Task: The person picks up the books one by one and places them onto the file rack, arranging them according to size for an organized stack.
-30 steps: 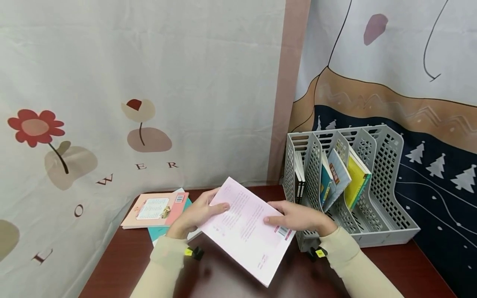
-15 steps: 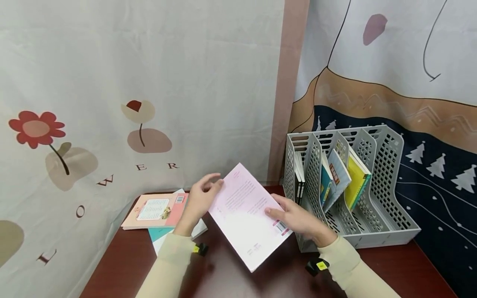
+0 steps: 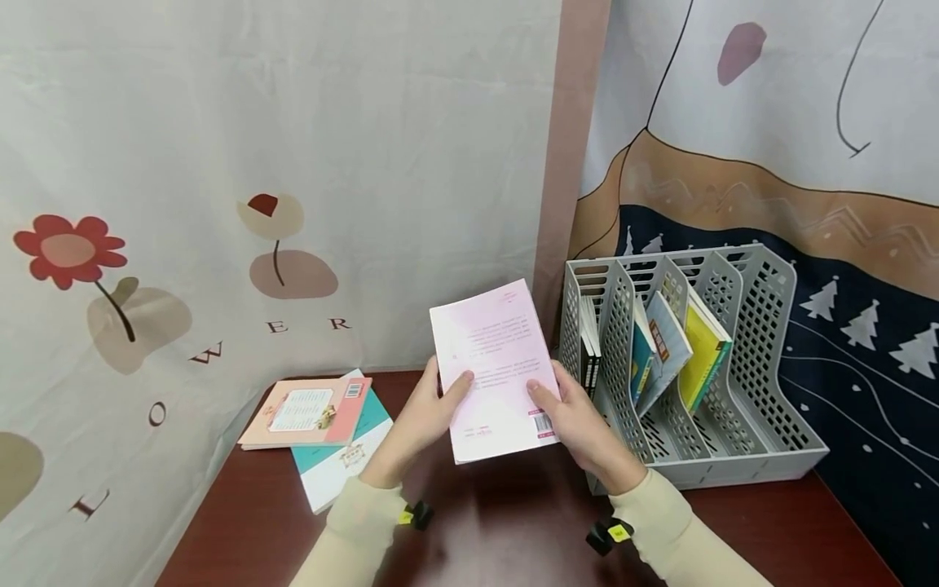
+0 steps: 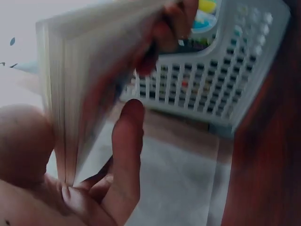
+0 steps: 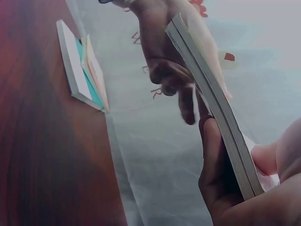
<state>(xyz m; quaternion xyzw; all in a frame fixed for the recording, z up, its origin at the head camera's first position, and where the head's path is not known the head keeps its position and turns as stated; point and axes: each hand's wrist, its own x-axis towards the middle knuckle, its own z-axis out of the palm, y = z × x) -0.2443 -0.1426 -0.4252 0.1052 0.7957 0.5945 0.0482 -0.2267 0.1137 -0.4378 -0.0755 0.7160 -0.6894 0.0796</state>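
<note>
A pale pink book is held up over the desk, nearly upright, its printed side with a barcode facing me. My left hand grips its left edge, thumb on the near face and fingers behind. On the right edge, my right hand pinches it the same way. In the right wrist view the page edges show two layers; whether these are two books I cannot tell. The left wrist view shows the book's page block close up between thumb and fingers, partly blurred.
A grey perforated file rack stands at the right with several books in its slots, including a yellow book. On the left of the brown desk lie a peach book, a teal one and a white one, overlapping.
The pink book has turned from a slant to nearly upright and moved up. My left hand loosened at its upper edge, then took hold of its left side. The right hand kept its grip.
</note>
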